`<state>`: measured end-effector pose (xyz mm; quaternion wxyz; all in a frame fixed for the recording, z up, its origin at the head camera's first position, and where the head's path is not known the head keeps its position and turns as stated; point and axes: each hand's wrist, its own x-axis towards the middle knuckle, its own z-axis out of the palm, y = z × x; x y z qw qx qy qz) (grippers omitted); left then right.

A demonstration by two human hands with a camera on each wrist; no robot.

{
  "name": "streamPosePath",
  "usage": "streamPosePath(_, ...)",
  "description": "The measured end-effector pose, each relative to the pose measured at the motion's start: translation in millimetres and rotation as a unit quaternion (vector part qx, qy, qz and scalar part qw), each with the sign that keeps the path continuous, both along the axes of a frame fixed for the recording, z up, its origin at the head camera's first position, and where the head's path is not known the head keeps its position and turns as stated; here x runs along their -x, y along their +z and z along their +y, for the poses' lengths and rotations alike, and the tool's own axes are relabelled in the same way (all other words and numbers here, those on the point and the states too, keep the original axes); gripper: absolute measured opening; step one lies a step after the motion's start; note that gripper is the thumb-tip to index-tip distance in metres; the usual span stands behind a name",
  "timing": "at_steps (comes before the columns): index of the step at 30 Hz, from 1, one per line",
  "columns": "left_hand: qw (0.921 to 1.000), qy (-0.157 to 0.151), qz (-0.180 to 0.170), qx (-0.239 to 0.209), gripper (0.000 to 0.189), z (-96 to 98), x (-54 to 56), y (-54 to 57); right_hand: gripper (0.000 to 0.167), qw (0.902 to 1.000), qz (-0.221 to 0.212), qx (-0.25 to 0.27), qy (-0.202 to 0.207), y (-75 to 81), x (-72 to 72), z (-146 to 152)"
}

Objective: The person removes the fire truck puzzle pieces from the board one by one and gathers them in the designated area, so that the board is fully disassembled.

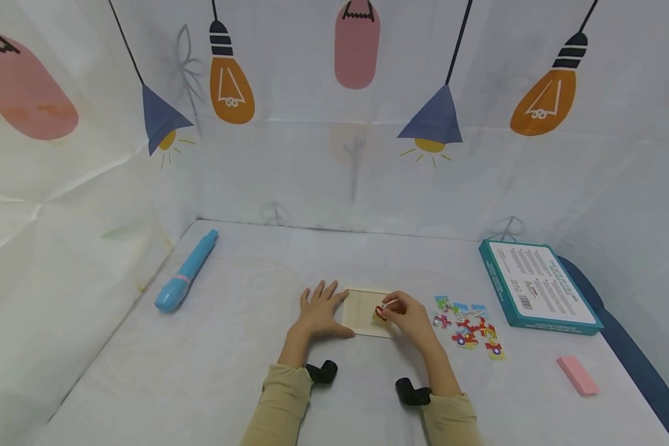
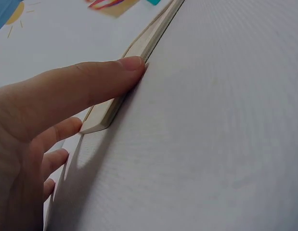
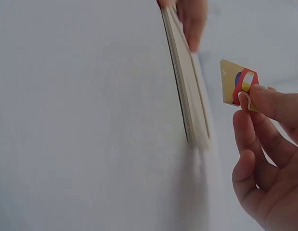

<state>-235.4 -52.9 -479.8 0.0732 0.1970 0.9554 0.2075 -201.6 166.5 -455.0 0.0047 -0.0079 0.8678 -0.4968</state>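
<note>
A pale wooden puzzle tray (image 1: 361, 313) with a raised rim lies on the white table in front of the person. My left hand (image 1: 319, 314) rests at its left side with fingers spread; in the left wrist view the thumb (image 2: 108, 77) presses the tray's near edge. Between thumb and fingertips my right hand (image 1: 409, 317) pinches a puzzle piece (image 3: 238, 84), yellow with red and blue print, held over the tray's right part. To the right of that hand lie several colourful puzzle pieces (image 1: 468, 329), some close together.
A teal-edged box (image 1: 543, 285) with a printed white face lies at the back right. Nearer on that side is a pink block (image 1: 578, 375). A blue microphone-shaped object (image 1: 186, 272) lies at the far left. A printed white curtain (image 1: 312, 173) hangs behind the table.
</note>
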Motion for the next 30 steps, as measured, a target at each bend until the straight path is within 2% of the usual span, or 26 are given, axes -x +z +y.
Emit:
streamPosePath(4, 1.0000, -0.002, 0.000, -0.007, 0.094, -0.8, -0.1, 1.0, 0.018, 0.9996, -0.020, 0.002, -0.019, 0.4, -1.6, 20)
streamPosePath(11, 0.9998, -0.004, 0.002, -0.018, 0.094, -1.8, 0.5, 0.7, 0.019, 0.9977, -0.036, -0.036, -0.043, 2.1, -9.2, 46)
streamPosePath(18, 0.9998, -0.005, 0.002, -0.019, 0.094, -1.4, 0.8, -0.9, 0.021, 0.9959, -0.059, -0.046, -0.051, 0.9, -18.1, 65)
streamPosePath(30, 0.9999, -0.004, 0.002, -0.016, 0.094, -1.1, -2.0, 0.8, 0.017, 0.9830, -0.088, -0.151, -0.056, 8.2, -34.6, 85)
